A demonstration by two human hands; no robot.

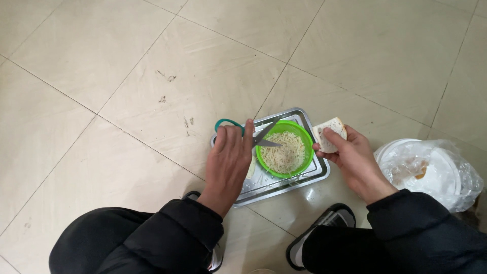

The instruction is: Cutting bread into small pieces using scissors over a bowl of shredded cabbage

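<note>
Fingers, left hand (229, 157): closed through the teal loops of a pair of scissors (253, 136), whose blades are parted and pointed over the bowl.
Fingers, right hand (355, 157): clamped on a pale, flat slab of what looks like tofu or a similar soft food (329, 133), held in the air just beside the tray's right edge.
Green bowl (265, 161): set on the tray and already filled well up with thin, pale shreds (284, 152) (so a good share of the cutting is judged done).
Steel tray (318, 175): laid directly on the tiled floor (101, 76), with a few stray pale bits seen on its left part.
What is left: the slab in the right hand is uncut at this moment; whether more pieces wait elsewhere cannot be told.
Plastic bag (431, 170): placed on the floor to the right, well apart from the tray, with a white container seen inside it.
</note>
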